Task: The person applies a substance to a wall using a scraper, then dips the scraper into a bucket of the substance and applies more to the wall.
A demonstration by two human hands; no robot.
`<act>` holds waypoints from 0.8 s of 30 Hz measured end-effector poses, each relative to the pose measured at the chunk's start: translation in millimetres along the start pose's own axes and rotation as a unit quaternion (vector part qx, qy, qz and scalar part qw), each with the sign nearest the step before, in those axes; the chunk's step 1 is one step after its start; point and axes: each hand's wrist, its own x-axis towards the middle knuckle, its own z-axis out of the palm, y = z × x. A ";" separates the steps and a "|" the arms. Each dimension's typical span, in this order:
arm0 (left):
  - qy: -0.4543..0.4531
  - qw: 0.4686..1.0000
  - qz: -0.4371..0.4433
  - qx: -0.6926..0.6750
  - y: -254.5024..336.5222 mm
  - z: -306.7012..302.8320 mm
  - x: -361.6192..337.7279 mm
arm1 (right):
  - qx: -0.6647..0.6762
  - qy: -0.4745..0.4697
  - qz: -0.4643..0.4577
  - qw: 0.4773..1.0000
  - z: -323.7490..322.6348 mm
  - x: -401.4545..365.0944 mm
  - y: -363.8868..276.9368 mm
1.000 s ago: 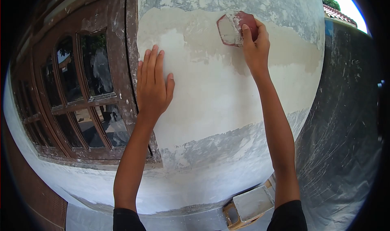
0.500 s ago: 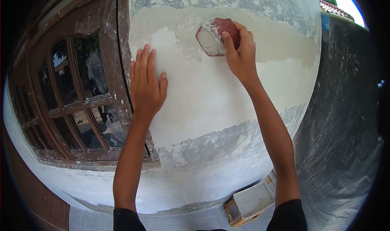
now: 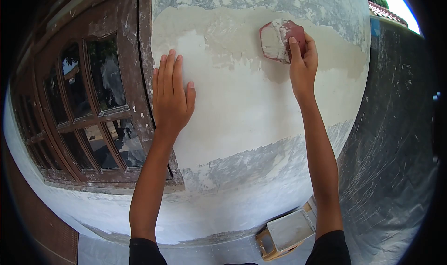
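My right hand [image 3: 305, 68] grips a dark red putty scraper [image 3: 294, 31], thumb on its near face and fingers behind it. Pale putty coats the left part of the scraper, which is held over the upper band of skim coat on the wall [image 3: 237, 111]. Flat against the wall, beside the window frame, rests my left hand [image 3: 171, 99] with its fingers stretched upward. Smooth cream putty covers the wall's middle, with a darker, damp-looking strip above it and mottled grey plaster at top and bottom.
A brown wooden window [image 3: 93, 116] with glass panes stands at the left. Below, a putty-smeared tray [image 3: 291, 230] sits on a small wooden stool [image 3: 267, 252]. Dark sheeting [image 3: 389, 139] hangs along the right side. A tiled roof [image 3: 386, 11] shows at the top right.
My right hand has moved the scraper rightward across the upper wall, and the scraper is turned a little. My left hand stays on the wall at nearly the same spot.
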 end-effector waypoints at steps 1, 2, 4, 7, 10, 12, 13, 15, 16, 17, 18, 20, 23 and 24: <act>-0.001 1.000 0.000 0.000 -0.4 -0.8 -0.3 | -0.032 -0.037 -0.024 0.999 10.7 -7.4 1.0; -0.004 1.000 0.000 -0.003 -1.1 -1.6 0.2 | -0.079 -0.054 -0.057 0.994 20.2 -14.6 1.6; -0.008 1.000 0.001 -0.008 -1.1 -2.8 1.3 | -0.152 -0.062 -0.092 0.982 23.8 -18.9 3.5; 0.004 1.000 0.007 0.011 -1.5 -3.0 1.2 | -0.140 0.009 -0.041 0.989 4.6 1.0 19.6; -0.003 1.000 0.001 -0.003 -1.1 -0.4 -0.1 | -0.091 0.103 0.030 0.990 -31.7 21.5 24.6; -0.006 1.000 -0.004 0.006 0.6 -0.2 0.2 | -0.071 0.140 0.059 0.986 -41.4 23.5 24.8; -0.005 1.000 -0.005 0.006 1.2 -0.3 0.2 | -0.029 0.135 0.059 0.989 -41.9 22.2 23.6; -0.004 1.000 -0.006 0.010 1.8 -0.3 0.7 | 0.015 0.128 0.059 0.990 -38.8 16.8 23.9; -0.004 1.000 -0.006 0.010 1.3 -0.1 0.9 | 0.030 0.066 0.041 0.996 -26.5 7.8 15.7; -0.003 1.000 -0.003 0.007 0.5 0.0 0.5 | 0.044 0.005 0.024 0.999 -14.6 -0.3 10.3; -0.001 1.000 0.000 0.004 0.0 0.1 0.2 | -0.002 -0.021 0.015 1.000 -4.9 -5.8 10.0; -0.002 1.000 0.001 0.000 -0.6 -0.4 0.0 | -0.069 -0.047 -0.005 0.996 12.9 -13.9 15.0; -0.003 1.000 0.003 -0.004 -1.3 -0.6 0.4 | -0.117 -0.066 -0.008 0.991 23.0 -18.1 9.4; -0.005 1.000 0.002 -0.003 -1.7 -1.1 0.3 | -0.122 -0.069 -0.013 0.990 23.0 -16.8 11.5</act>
